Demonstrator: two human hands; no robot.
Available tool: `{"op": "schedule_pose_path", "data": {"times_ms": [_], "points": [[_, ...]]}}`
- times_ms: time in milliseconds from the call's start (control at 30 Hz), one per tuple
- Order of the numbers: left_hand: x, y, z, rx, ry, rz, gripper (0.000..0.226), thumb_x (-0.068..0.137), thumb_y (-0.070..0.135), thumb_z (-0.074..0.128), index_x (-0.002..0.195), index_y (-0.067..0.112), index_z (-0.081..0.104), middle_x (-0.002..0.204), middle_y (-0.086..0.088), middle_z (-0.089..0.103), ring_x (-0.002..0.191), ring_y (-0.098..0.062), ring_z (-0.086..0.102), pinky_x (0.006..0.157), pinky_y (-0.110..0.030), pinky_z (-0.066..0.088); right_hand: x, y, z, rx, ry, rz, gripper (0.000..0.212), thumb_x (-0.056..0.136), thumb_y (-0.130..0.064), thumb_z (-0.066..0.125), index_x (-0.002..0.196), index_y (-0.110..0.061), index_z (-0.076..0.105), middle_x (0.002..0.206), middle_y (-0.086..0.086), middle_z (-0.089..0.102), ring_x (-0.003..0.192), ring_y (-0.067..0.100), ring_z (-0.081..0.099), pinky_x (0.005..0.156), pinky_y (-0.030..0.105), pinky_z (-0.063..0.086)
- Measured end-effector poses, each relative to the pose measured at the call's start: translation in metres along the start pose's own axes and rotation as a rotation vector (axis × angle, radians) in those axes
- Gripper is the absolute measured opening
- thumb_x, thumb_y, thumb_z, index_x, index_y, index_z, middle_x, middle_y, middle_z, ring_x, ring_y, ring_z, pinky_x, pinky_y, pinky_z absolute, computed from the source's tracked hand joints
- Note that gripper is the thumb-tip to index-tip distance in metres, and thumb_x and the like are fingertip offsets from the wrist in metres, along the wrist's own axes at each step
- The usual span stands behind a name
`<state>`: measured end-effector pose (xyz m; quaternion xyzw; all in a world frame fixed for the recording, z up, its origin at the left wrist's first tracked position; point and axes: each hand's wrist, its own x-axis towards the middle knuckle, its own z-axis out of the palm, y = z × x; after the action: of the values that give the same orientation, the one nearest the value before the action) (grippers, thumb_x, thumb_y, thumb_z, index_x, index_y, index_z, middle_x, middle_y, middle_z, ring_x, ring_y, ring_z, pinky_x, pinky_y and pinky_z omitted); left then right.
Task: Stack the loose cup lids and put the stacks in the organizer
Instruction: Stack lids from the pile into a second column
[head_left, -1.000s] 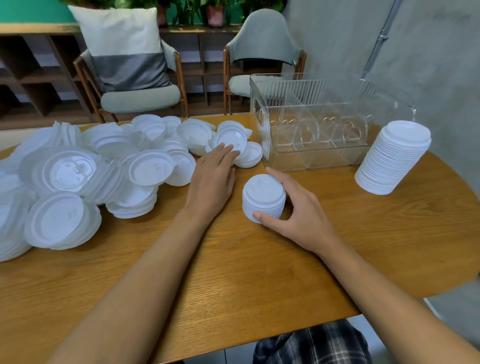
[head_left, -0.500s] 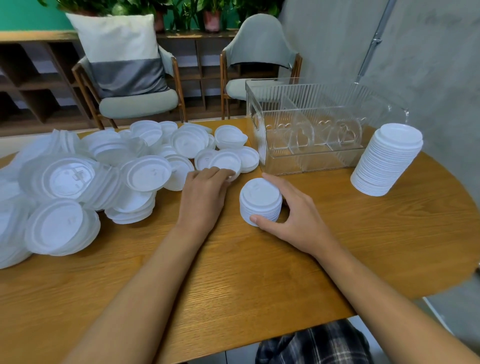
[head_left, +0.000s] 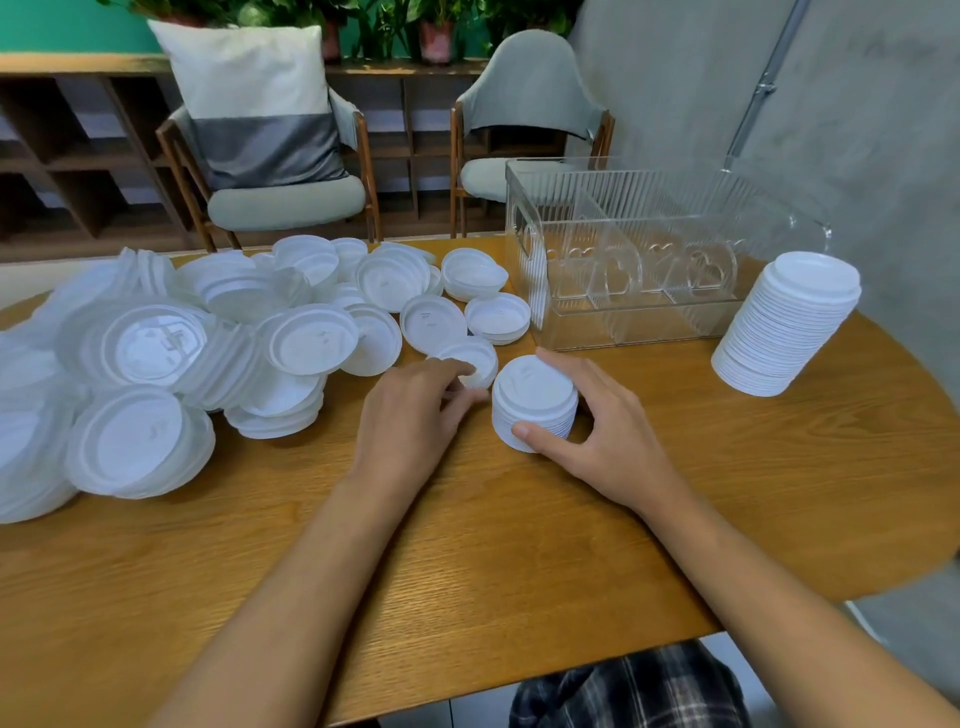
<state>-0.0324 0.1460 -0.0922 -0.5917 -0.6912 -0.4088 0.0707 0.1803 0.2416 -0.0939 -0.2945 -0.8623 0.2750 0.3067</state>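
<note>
A big heap of loose white cup lids (head_left: 171, 353) covers the left half of the wooden table (head_left: 467, 571). My left hand (head_left: 410, 415) pinches the near rim of one small loose lid (head_left: 475, 358) at the heap's right edge. Just to its right stands a short stack of lids (head_left: 535, 405), and my right hand (head_left: 602, 431) wraps around it with thumb in front and fingers behind. The clear plastic organizer (head_left: 634, 322) stands behind the short stack, its compartments holding no lids. A tall stack of lids (head_left: 784, 327) leans at the organizer's right end.
Two chairs stand beyond the table's far edge, the left chair (head_left: 280, 202) with a white and grey cushion. A grey wall (head_left: 857, 130) runs close along the right. The table's near edge (head_left: 519, 691) is just above my lap.
My left hand reached into the heap, then drew back toward me and closed its fingers on a small lid, dragging it next to the short stack. My right hand has stayed around the stack.
</note>
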Motion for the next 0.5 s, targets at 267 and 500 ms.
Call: {"op": "schedule_pose_path", "data": {"times_ms": [267, 500], "points": [[0.0032, 0.0023, -0.0009, -0.017, -0.09, -0.024, 0.017, 0.086, 0.011, 0.083, 0.102, 0.016, 0.08, 0.093, 0.003, 0.075, 0.086, -0.016, 0.068, 0.077, -0.04, 0.056, -0.0001, 0.0008, -0.0001, -0.004, 0.002, -0.007, 0.075, 0.085, -0.049, 0.082, 0.15, -0.026, 0.051, 0.139, -0.014, 0.057, 0.132, -0.004, 0.048, 0.105, 0.007, 0.035], [0.0003, 0.008, -0.0082, -0.204, 0.011, -0.156, 0.018, 0.08, 0.023, 0.089, 0.09, 0.015, 0.076, 0.083, 0.007, 0.069, 0.077, -0.012, 0.061, 0.074, -0.03, 0.049, -0.0016, -0.0005, 0.0003, -0.001, 0.018, 0.009, 0.075, 0.084, -0.05, 0.083, 0.149, -0.03, 0.051, 0.138, -0.017, 0.057, 0.132, -0.001, 0.05, 0.108, 0.015, 0.039]]}}
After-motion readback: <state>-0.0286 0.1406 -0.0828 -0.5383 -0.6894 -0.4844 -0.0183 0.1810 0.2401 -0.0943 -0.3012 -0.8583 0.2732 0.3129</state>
